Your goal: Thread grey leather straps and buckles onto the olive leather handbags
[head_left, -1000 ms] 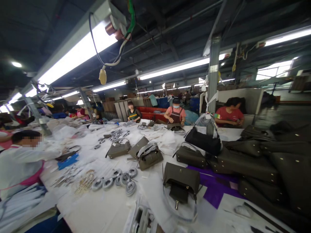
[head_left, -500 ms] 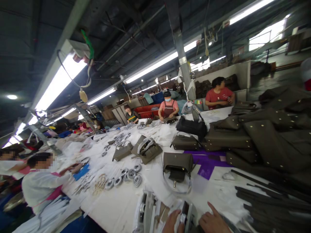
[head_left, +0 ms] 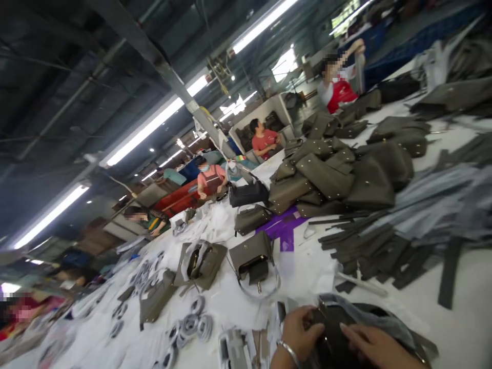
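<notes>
A dark olive handbag (head_left: 333, 328) lies tilted at the bottom right, close to me, with small gold-coloured metal fittings and a grey wrapped strap along its far side. My left hand (head_left: 298, 334), a silver bangle at its wrist, is closed on the bag's left edge, with thumb and fingers bent around it. From the right, my right hand (head_left: 371, 344) grips the bag's front part, its thumb and fingertips against the dark material. Parts of those fingers are hidden. Just left of my left hand stands a grey and white device (head_left: 233, 348), blurred.
Several olive bags, including an open one (head_left: 248, 256), lie on the white table (head_left: 217, 302). Grey rings (head_left: 190, 324) sit left. Dark strips (head_left: 369, 251) and a bag pile (head_left: 326, 174) cover the right. Co-workers, one in a red apron (head_left: 340, 95), are at work beyond.
The view has swung to the right and tilted. My hands were by the device with the right index finger extended; now both are on the olive handbag.
</notes>
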Demonstrator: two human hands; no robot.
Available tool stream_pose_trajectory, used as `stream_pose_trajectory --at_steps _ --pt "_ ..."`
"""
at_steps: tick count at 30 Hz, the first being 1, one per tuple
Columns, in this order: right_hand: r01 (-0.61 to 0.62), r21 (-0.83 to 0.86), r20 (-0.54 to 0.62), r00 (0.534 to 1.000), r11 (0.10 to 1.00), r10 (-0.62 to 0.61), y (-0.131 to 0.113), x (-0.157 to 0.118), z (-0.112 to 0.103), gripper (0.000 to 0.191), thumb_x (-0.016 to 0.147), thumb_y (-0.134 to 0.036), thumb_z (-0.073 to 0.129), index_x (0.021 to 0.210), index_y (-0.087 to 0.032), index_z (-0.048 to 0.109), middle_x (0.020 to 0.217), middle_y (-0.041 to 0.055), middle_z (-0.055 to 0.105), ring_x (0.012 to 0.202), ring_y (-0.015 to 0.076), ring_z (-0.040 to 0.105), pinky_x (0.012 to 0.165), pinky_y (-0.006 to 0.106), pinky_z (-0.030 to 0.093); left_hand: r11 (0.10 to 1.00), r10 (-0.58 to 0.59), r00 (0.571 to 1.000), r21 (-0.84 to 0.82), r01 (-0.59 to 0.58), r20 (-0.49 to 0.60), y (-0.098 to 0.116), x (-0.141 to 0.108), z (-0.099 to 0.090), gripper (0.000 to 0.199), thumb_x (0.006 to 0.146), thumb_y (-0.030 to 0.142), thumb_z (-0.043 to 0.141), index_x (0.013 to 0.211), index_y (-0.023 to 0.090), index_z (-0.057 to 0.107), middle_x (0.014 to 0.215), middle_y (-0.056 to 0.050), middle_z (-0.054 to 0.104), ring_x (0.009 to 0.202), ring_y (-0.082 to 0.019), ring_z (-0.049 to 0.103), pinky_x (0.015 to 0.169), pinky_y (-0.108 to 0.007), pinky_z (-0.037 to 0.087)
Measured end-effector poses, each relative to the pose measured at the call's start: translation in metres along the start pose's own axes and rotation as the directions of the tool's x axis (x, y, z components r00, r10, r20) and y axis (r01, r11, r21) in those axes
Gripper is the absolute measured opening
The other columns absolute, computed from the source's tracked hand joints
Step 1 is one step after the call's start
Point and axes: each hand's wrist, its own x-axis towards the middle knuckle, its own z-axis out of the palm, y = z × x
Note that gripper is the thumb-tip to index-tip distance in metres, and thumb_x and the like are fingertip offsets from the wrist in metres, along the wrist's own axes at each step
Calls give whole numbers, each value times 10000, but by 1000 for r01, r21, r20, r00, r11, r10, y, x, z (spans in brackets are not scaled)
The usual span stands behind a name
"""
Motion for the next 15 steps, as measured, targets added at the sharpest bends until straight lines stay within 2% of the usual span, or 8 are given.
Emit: stream_pose_trajectory --at_steps 2,4,6,8,12,15 --pt "-5 76 -100 995 997 12 -3 7 2 502 794 -597 442 955 -198 699 863 79 721 802 246 669 758 314 508 985 54 989 -171 -30 138 2 -2 -9 330 734 295 606 1019 149 685 875 -50 684 831 -195 600 768 -309 458" --pt "14 90 -239 971 996 8 -13 13 -1 530 775 -578 491 1053 -161 662 1003 106 701 930 265 645 882 349 471 944 95 972 -331 -19 216 4 -9 -20 343 751 368 616 977 119 687 866 -57 680 837 -195 597 772 -305 452" --pt "51 50 -373 927 997 -28 -31 17 -7 532 755 -539 552 1090 -134 633 1101 138 662 988 279 621 947 385 430 899 92 975 -438 5 202 6 -20 -31 411 750 443 630 961 95 683 834 -67 672 807 -190 589 760 -301 444" --pt "104 46 -448 891 994 -72 -57 18 -14 531 744 -498 596 1109 -112 607 1133 162 638 1014 288 605 937 410 437 864 95 987 -503 -16 131 11 -32 -38 429 749 465 639 944 86 680 819 -69 664 792 -178 576 765 -296 430" --pt "367 255 -350 897 895 -269 -124 25 -18 486 768 -420 639 1178 -177 549 1231 83 588 1127 235 547 982 370 417 811 126 992 -578 -89 24 26 -53 -44 336 755 411 657 889 103 674 803 -50 654 774 -153 554 782 -285 416" --pt "354 490 -214 935 797 -283 -167 33 -8 352 744 -365 684 1032 -179 607 1047 43 668 992 205 602 899 347 477 745 122 990 -653 -136 -67 38 -64 -44 311 796 389 615 925 109 650 771 -46 649 741 -147 551 754 -287 425"
